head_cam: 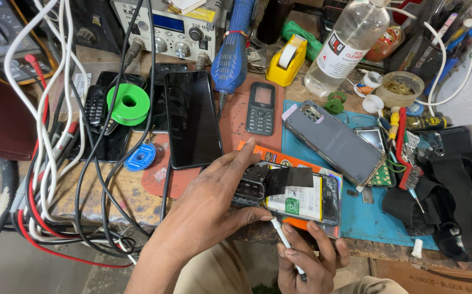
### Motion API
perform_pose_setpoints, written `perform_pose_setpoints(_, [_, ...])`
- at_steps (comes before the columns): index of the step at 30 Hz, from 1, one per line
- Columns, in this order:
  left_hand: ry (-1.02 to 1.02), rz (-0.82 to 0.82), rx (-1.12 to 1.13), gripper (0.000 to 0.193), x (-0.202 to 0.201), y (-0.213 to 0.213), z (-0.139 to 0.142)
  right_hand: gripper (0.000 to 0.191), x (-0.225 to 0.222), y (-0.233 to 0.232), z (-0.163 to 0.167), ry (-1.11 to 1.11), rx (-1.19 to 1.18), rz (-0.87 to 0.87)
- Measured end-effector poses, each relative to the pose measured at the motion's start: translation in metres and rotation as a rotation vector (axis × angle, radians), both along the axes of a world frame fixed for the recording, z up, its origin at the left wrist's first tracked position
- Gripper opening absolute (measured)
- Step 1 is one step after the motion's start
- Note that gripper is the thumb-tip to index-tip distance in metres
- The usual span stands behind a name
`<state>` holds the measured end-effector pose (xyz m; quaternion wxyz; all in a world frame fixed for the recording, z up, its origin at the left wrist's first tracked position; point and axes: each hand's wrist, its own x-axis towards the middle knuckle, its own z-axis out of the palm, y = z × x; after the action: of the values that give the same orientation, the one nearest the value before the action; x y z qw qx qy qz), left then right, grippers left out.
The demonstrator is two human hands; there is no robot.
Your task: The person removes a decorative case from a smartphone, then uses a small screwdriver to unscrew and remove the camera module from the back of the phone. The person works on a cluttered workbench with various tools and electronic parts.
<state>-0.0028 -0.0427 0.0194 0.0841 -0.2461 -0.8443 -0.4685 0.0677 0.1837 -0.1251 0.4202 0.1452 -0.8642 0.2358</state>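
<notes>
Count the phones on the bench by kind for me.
Smartphones: 3 - opened phone under the left hand, black-screened phone, grey-backed phone.
Keypad phones: 2 -.
Total: 5.

Open phone [295, 193] is boxed in: black smartphone [192, 120] just left, grey phone in clear case [334, 141] just upper right, black straps [453, 185] far right. Cable tangle [67, 163] blocks the left bench side. Free room only at near edge, w/ bare blue mat [372, 218] right of the open phone.
</notes>
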Motion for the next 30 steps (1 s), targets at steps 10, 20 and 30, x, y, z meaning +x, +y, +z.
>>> perform_pose_setpoints(10, [0.062, 0.000, 0.039, 0.049, 0.002, -0.004, -0.002, 0.022, 0.001, -0.014, 0.000, 0.055, -0.048, -0.046])
perform_pose_setpoints(20, [-0.251, 0.125, 0.179, 0.023, 0.002, 0.000, 0.005, 0.024, 0.005, -0.011, 0.005, -0.022, -0.049, -0.027])
perform_pose_setpoints(30, [0.303, 0.315, 0.021, 0.017, -0.060, 0.015, 0.010, 0.022, 0.002, -0.017, 0.009, 0.019, -0.087, -0.027])
